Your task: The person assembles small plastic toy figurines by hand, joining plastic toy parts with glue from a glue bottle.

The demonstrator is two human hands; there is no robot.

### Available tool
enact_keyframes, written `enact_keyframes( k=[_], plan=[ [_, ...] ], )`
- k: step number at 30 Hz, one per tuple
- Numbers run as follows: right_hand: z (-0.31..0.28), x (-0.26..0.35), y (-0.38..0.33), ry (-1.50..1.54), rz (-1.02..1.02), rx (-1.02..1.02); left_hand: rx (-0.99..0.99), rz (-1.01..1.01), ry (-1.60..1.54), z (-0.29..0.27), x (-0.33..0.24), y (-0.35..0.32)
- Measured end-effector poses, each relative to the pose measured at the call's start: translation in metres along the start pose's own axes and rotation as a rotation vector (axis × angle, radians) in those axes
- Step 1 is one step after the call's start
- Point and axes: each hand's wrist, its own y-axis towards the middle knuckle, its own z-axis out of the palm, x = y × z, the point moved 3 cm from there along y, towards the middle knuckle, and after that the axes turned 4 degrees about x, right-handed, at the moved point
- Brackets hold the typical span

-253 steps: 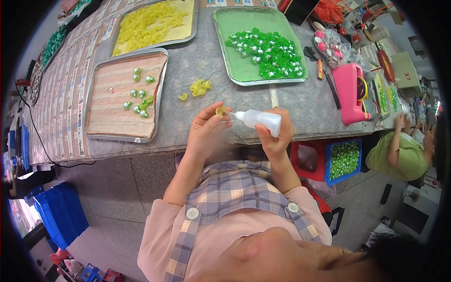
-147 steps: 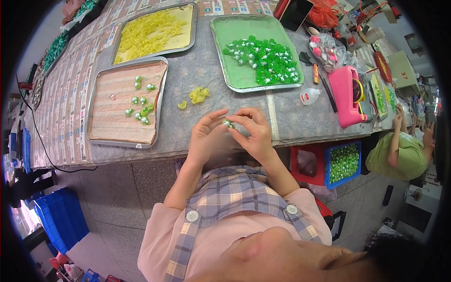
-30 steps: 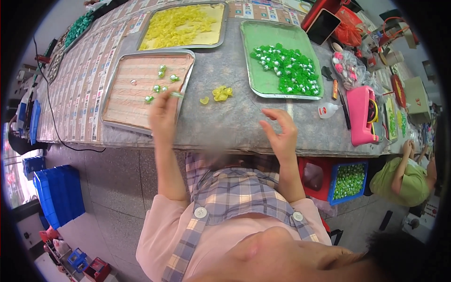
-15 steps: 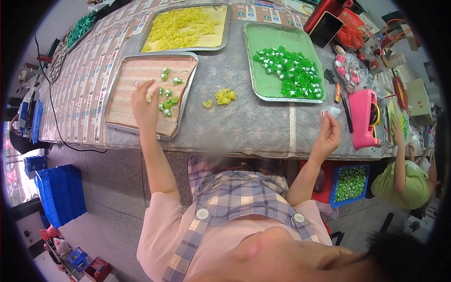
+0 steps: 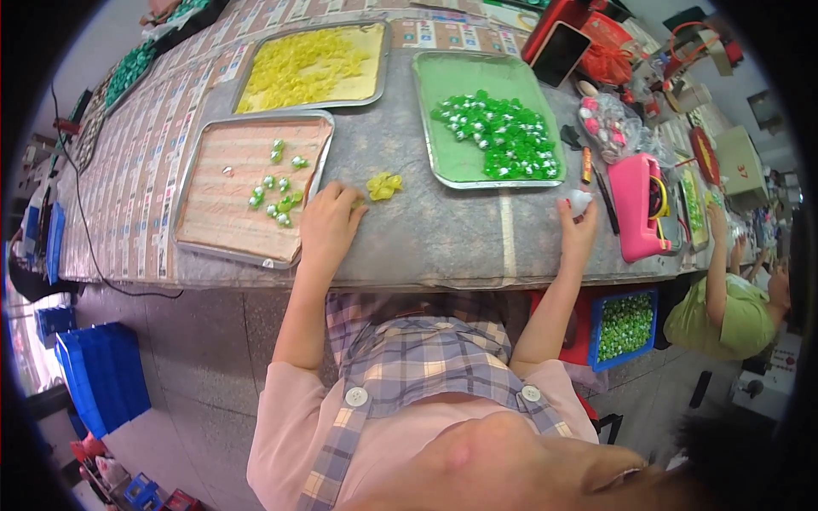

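Observation:
My left hand (image 5: 329,223) rests on the table at the right edge of the pink-lined tray (image 5: 213,200), its fingers closed on a small yellow plastic piece (image 5: 358,203) that shows at the fingertips. Close beside it lies a small pile of the same yellow pieces (image 5: 385,186). Several little green-and-white figures (image 5: 277,204) sit in the pink-lined tray. Over at the right, my right hand (image 5: 578,234) holds a small white squeeze bottle (image 5: 578,202) between thumb and fingers, above the table.
Behind are a tray of yellow pieces (image 5: 366,64) and a green tray (image 5: 443,153) heaped with green figures (image 5: 503,136). A pink tape dispenser (image 5: 635,213), an orange tube (image 5: 586,166) and a phone (image 5: 561,54) stand or lie rightward. Another person (image 5: 711,315) sits at far right.
My left hand has moved right, from over the figures in the pink-lined tray to the loose yellow piece on the table. My right hand still holds the bottle. The whole view has shifted slightly.

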Motion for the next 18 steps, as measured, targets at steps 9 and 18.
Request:
enact_keyframes(
  k=[9, 18],
  plan=[
    [0.026, 0.038, -0.030, 0.142, -0.132, -0.028, 0.000, -0.129, -0.860, 0.012, -0.026, 0.000],
    [0.105, 0.101, -0.100, 0.446, -0.150, 0.697, 0.252, -0.083, -1.188, 0.050, -0.072, -0.009]
  ],
)
